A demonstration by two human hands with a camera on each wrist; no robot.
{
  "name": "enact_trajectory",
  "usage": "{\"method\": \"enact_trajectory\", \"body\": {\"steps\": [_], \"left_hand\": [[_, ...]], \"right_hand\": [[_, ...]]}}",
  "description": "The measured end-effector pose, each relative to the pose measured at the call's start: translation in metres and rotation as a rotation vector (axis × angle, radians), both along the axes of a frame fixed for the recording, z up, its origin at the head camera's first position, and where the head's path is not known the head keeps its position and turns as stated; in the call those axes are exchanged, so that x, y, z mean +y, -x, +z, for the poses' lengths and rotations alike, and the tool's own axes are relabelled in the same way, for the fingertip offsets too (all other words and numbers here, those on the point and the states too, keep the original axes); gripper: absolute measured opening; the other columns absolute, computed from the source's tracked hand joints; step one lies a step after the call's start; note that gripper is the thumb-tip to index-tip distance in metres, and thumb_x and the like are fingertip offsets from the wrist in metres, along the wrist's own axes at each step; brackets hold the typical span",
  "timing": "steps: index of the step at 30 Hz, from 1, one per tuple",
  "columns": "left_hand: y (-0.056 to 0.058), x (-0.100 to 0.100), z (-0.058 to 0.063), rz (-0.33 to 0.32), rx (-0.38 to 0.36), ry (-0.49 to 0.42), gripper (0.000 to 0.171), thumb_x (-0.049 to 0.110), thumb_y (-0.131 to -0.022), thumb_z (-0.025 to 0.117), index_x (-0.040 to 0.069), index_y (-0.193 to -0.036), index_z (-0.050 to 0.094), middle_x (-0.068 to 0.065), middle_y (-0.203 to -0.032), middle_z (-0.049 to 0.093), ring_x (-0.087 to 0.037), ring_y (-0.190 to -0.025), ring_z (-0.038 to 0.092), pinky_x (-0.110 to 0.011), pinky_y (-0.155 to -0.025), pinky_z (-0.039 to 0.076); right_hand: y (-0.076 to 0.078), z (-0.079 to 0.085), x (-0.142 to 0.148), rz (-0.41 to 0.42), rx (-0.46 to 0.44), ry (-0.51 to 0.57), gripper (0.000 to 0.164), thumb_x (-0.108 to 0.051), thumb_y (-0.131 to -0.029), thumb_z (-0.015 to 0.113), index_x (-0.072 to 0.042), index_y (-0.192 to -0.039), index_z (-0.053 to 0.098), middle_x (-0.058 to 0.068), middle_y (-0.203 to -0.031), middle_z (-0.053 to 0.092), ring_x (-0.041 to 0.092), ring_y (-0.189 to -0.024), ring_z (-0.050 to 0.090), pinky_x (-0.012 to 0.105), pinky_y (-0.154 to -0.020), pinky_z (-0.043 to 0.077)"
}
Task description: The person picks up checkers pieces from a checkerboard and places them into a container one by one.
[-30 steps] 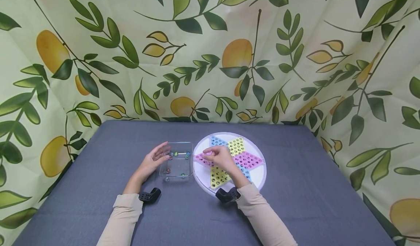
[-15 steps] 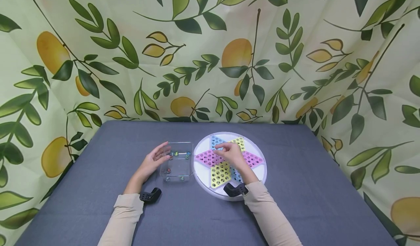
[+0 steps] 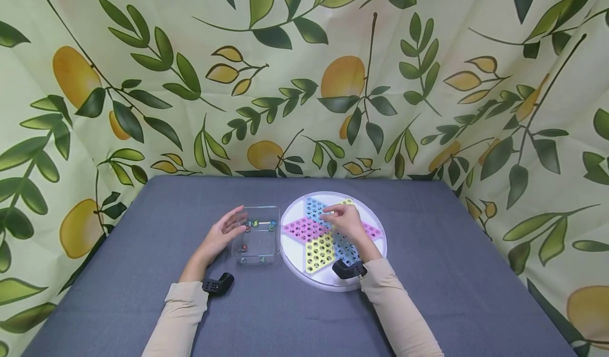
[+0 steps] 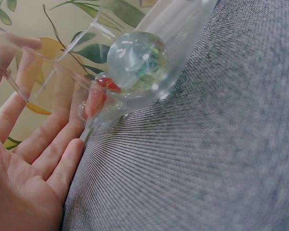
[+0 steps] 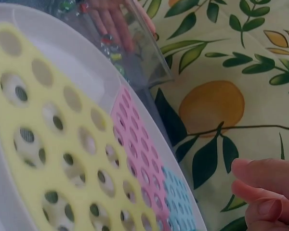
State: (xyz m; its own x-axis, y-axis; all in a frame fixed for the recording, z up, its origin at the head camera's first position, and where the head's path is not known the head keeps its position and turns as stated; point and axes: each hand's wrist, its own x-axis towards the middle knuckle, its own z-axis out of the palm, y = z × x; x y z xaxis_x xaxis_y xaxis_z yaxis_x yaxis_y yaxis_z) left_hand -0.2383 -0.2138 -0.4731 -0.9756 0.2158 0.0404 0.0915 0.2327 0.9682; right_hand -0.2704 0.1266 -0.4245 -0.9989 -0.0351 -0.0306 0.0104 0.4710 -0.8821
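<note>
My left hand (image 3: 222,235) rests against the left side of a clear plastic box (image 3: 261,243), its fingers fairly straight along the wall. Inside the box lie several glass marbles (image 3: 273,223). In the left wrist view, a clear marble (image 4: 137,60) and red-streaked marbles show through the plastic, with the left fingers (image 4: 48,149) beside it. Over the blue and yellow part of a round white game board (image 3: 297,262) hovers my right hand (image 3: 346,222), thumb and fingertips close together. Any marble between those fingertips is hidden. In the right wrist view, the right fingers (image 5: 272,175) stand beyond the board's far edge.
The board bears a star of yellow (image 3: 320,254), pink (image 3: 304,230) and blue (image 3: 314,208) perforated sections. Box and board sit side by side on a grey cloth-covered table (image 3: 200,193). A leaf-patterned curtain (image 3: 304,82) hangs behind the table.
My right hand has moved right and slightly away, from above the left pink section toward the blue and yellow sections at the back. The left hand stays at the box.
</note>
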Motion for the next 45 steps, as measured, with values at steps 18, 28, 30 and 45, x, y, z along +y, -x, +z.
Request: {"method": "enact_trajectory", "body": {"steps": [18, 28, 30, 45], "left_hand": [[0.000, 0.001, 0.001, 0.013, -0.020, 0.012, 0.063, 0.020, -0.097, 0.057, 0.011, -0.152, 0.028, -0.022, -0.152, 0.039, -0.039, -0.142, 0.037, -0.049, -0.115, 0.034], [0.001, 0.000, -0.001, 0.012, -0.019, 0.011, 0.063, 0.021, -0.097, 0.058, 0.011, -0.152, 0.028, -0.021, -0.152, 0.040, -0.038, -0.142, 0.037, -0.048, -0.114, 0.036], [0.002, 0.000, -0.001, 0.009, -0.019, 0.007, 0.063, 0.021, -0.097, 0.058, 0.012, -0.152, 0.028, -0.021, -0.152, 0.040, -0.038, -0.143, 0.036, -0.050, -0.115, 0.034], [0.002, 0.001, -0.001, 0.006, -0.020, -0.018, 0.063, 0.022, -0.096, 0.059, 0.013, -0.151, 0.030, -0.020, -0.152, 0.041, -0.036, -0.142, 0.037, -0.009, -0.096, 0.043]], "right_hand": [[0.020, -0.007, 0.018, -0.007, -0.078, -0.068, 0.030, -0.014, -0.081, 0.074, -0.001, -0.108, 0.072, -0.007, -0.062, 0.043, 0.007, -0.057, 0.039, 0.021, -0.056, 0.037], [0.025, -0.015, 0.020, -0.010, -0.098, -0.072, 0.029, -0.012, -0.079, 0.075, -0.001, -0.106, 0.073, 0.015, -0.107, 0.067, 0.008, -0.060, 0.042, 0.022, -0.058, 0.038], [0.026, -0.017, 0.021, -0.009, -0.097, -0.087, 0.028, -0.011, -0.079, 0.076, -0.001, -0.105, 0.073, 0.015, -0.108, 0.069, 0.008, -0.061, 0.042, 0.022, -0.058, 0.038], [0.030, -0.021, 0.025, 0.004, -0.138, -0.123, 0.033, -0.011, -0.074, 0.078, -0.005, -0.106, 0.074, -0.002, -0.072, 0.049, 0.012, -0.069, 0.043, 0.023, -0.063, 0.038]]}}
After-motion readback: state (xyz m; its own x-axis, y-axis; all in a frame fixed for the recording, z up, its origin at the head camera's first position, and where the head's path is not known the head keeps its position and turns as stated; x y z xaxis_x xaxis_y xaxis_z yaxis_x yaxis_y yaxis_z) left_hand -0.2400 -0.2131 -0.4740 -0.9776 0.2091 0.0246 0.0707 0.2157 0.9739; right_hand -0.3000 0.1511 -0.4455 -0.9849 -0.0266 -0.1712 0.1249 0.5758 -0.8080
